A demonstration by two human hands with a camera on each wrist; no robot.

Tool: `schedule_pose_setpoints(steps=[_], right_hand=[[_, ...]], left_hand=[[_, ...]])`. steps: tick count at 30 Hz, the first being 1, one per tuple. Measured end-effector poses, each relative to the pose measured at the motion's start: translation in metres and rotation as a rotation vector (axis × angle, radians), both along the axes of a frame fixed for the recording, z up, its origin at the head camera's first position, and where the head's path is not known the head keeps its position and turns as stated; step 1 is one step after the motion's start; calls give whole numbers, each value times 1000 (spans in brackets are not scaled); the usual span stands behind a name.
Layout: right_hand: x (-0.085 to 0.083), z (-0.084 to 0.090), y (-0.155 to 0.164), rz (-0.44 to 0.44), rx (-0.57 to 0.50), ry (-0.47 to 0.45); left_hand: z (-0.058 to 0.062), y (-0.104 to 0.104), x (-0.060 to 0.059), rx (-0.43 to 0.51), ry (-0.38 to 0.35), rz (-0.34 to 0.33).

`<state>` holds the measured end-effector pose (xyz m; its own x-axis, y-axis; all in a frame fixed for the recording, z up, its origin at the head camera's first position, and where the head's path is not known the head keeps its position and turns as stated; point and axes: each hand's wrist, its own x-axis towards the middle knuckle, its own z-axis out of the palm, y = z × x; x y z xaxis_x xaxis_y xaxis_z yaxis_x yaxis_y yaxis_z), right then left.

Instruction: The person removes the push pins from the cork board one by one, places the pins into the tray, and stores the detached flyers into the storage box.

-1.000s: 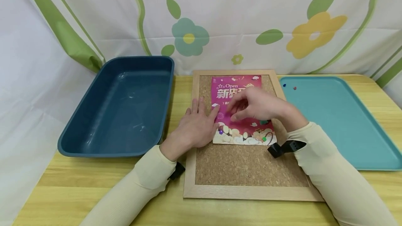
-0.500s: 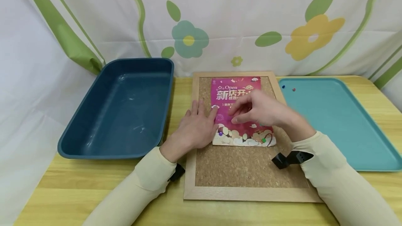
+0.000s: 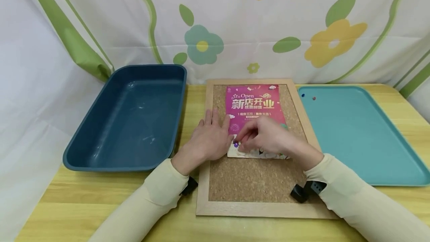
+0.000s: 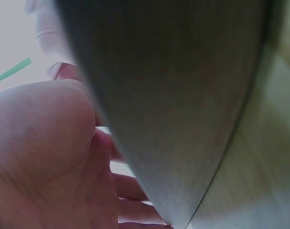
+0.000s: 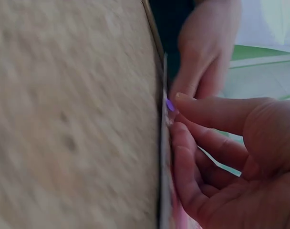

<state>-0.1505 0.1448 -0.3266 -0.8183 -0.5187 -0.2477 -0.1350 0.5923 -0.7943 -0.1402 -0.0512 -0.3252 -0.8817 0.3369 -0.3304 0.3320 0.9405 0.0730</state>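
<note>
A pink-and-white poster (image 3: 254, 102) lies on a wood-framed cork board (image 3: 262, 178). My left hand (image 3: 209, 137) rests across the board's left frame with fingers spread and the thumb side at the poster's left edge. At the poster's lower-left corner is a purple pushpin (image 3: 236, 145). My right hand (image 3: 265, 135) is over the lower part of the poster, thumb and index fingertips on either side of the pin with a gap between them. The right wrist view shows the pin close to these fingertips. The poster's lower-right corner is largely hidden by the right hand.
A deep dark-blue bin (image 3: 134, 122) stands left of the board. To the right is a flat teal tray (image 3: 362, 137), with a blue pin (image 3: 303, 95) and a red pin (image 3: 314, 98) near its far left corner. A flowered curtain (image 3: 235, 18) hangs behind the wooden table.
My right hand has moved down and left from the poster's middle to the purple pushpin, uncovering the printed title. My left hand has stayed in place.
</note>
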Motion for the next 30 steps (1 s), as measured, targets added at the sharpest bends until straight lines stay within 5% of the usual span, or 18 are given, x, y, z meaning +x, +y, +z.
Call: schedule_pose_setpoints(steps=[30], right_hand=[[9, -5, -13, -102, 25, 32]], left_hand=[[-1, -2, 7, -2, 59, -14]])
